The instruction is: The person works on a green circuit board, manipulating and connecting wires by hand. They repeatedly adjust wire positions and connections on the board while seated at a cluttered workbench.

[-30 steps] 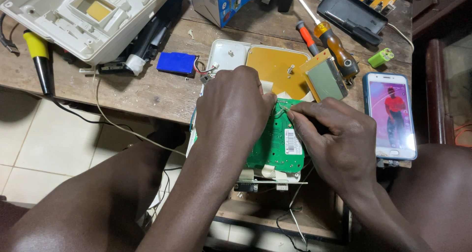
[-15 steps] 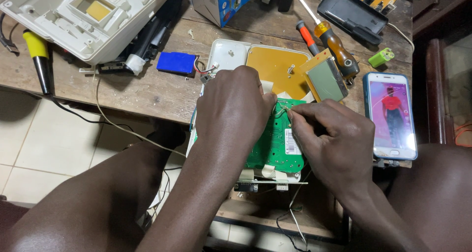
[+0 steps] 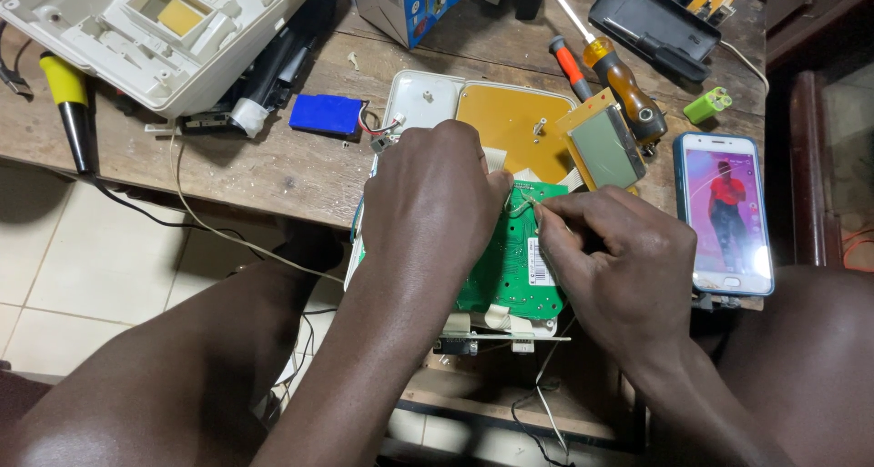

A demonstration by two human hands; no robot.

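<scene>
Item: green circuit board (image 3: 510, 271), lying in an opened white device shell (image 3: 423, 98) at the near edge of the wooden bench (image 3: 273, 171).

L hand (image 3: 437, 203): laid flat over the board's left half, fingers together, pressing it down.

R hand (image 3: 619, 258): thumb and forefinger pinched on a thin wire or lead (image 3: 521, 208) at the board's top edge; the exact contact point is prob. a solder pad, too small to tell.

Adjacent: small LCD panel (image 3: 605, 144) tilted up just beside the board's top right; blue battery pack (image 3: 326, 114) to the left; orange-handled screwdriver (image 3: 628, 80) behind; phone (image 3: 724, 212) w/ lit screen to the right.

Handling note: keep L palm steady so the board can't shift; grip the lead near its tip, move it in small strokes, keep clear of the ribbon to the LCD.
</scene>
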